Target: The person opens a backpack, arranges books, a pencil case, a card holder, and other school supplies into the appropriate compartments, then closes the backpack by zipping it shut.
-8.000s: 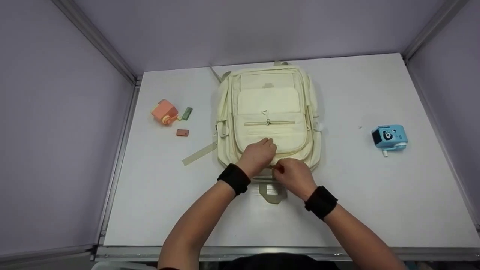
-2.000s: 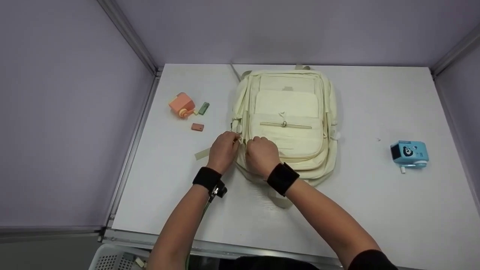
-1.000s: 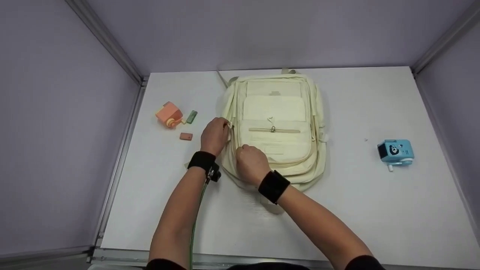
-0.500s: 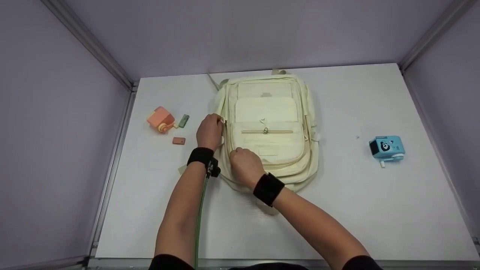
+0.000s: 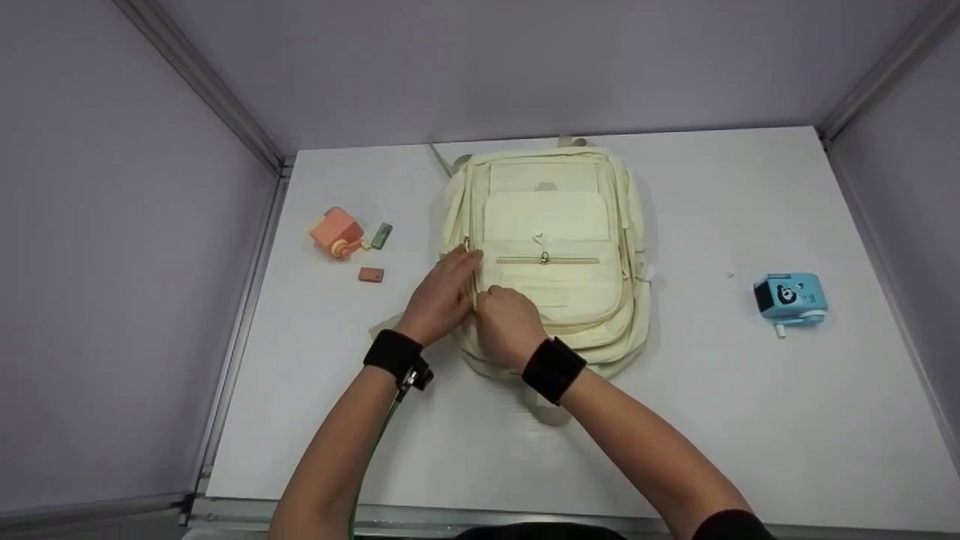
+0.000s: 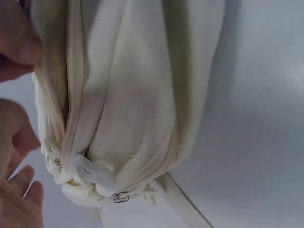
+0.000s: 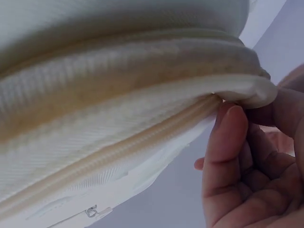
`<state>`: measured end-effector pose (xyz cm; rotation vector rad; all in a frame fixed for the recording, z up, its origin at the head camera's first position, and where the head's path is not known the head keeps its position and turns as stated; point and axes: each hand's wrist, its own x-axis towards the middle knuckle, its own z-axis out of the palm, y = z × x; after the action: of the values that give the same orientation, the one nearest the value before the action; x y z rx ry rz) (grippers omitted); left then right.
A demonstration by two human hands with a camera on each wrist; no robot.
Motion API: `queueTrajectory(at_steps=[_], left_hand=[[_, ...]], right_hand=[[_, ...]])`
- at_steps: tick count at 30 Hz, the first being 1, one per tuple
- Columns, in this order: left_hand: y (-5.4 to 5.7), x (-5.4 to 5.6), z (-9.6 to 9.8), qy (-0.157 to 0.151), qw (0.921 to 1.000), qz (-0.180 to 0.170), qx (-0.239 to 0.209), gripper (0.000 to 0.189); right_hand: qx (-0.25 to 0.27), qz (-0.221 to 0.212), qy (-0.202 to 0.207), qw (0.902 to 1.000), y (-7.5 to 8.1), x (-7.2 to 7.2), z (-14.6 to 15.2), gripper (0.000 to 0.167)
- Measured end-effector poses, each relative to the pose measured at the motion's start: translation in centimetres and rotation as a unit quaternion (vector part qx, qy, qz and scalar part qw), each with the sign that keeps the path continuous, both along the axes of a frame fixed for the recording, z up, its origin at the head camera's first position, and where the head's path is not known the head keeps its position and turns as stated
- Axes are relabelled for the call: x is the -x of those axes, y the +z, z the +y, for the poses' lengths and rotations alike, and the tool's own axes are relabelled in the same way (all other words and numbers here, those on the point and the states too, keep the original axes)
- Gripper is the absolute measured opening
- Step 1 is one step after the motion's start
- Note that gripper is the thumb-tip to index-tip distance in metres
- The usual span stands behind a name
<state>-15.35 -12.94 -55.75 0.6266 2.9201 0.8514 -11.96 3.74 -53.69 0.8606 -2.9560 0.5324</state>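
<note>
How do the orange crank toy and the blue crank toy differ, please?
The orange crank toy shows no visible picture, while the blue crank toy bears a panda face. The orange one's crank knob looks pale yellow; the blue one's is white. The orange one lies left of the backpack, the blue one right. Both are boxy.

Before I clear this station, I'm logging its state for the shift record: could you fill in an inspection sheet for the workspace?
Surface: white table, with a tiny pale scrap toward the right.
Job's things: cream backpack, lying front up.
Clutter: orange crank box, green block and reddish block left; blue crank box right.
Left hand: over the backpack's left side, contact unclear.
Right hand: pinches the backpack's left edge.
Cables: green cable along the left forearm.
Surroundings: grey panels behind and at both sides.
</note>
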Motion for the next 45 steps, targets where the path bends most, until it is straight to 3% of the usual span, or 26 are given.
queueTrajectory(at_steps=[3,5,11,14,17,22,26,29,31,34,37,39,45], left_hand=[[-0.3,-1.5,0.4,-0.058,0.9977,-0.035,-0.008,0.057],[-0.7,-2.0,0.7,-0.070,0.9972,-0.025,-0.007,0.052],[-1.6,-2.8,1.1,-0.041,0.9982,0.039,-0.019,0.028],[-1.6,-2.9,1.2,-0.038,0.9983,0.037,-0.024,0.016],[-1.2,-2.9,1.2,-0.033,0.9989,0.017,-0.030,0.015],[-0.4,-2.8,1.1,-0.004,0.9985,-0.028,-0.047,0.015],[0.4,-2.8,1.0,0.021,0.9968,-0.044,-0.064,0.014],[0.8,-2.8,1.0,0.028,0.9966,-0.037,-0.068,0.017],[1.1,-2.9,1.0,0.017,0.9979,-0.021,-0.059,0.020],[1.6,-3.1,1.3,-0.025,0.9995,0.002,-0.021,0.041],[2.5,-3.1,2.1,-0.071,0.9970,0.022,0.019,0.062],[3.3,-3.0,3.1,-0.085,0.9951,0.033,0.037,0.069],[6.0,-2.2,5.4,-0.081,0.9914,0.077,0.067,0.041]], right_hand=[[0.013,-0.021,-0.021,0.9995,0.4,0.5,0.7,0.015],[0.017,-0.034,-0.027,0.9989,0.5,0.6,1.0,0.020],[0.055,-0.023,-0.010,0.9982,0.1,-0.1,2.3,0.021],[0.082,0.013,0.018,0.9964,-0.2,-0.8,4.6,0.025],[0.087,0.053,0.043,0.9939,-0.7,-1.4,8.1,0.044],[0.070,0.070,0.053,0.9937,-1.9,-1.7,14.4,0.069],[0.048,0.092,0.053,0.9932,-2.8,-1.3,17.8,0.071],[0.054,0.114,0.044,0.9911,-3.0,-0.7,19.1,0.068],[0.069,0.122,0.035,0.9894,-2.9,-0.4,19.3,0.063],[0.087,0.129,0.023,0.9876,-2.1,0.2,19.0,0.056],[0.098,0.133,0.006,0.9863,-1.0,0.7,18.7,0.051],[0.100,0.135,-0.007,0.9858,-0.3,1.0,18.6,0.048],[0.102,0.128,-0.033,0.9860,1.3,1.8,18.3,0.040]])
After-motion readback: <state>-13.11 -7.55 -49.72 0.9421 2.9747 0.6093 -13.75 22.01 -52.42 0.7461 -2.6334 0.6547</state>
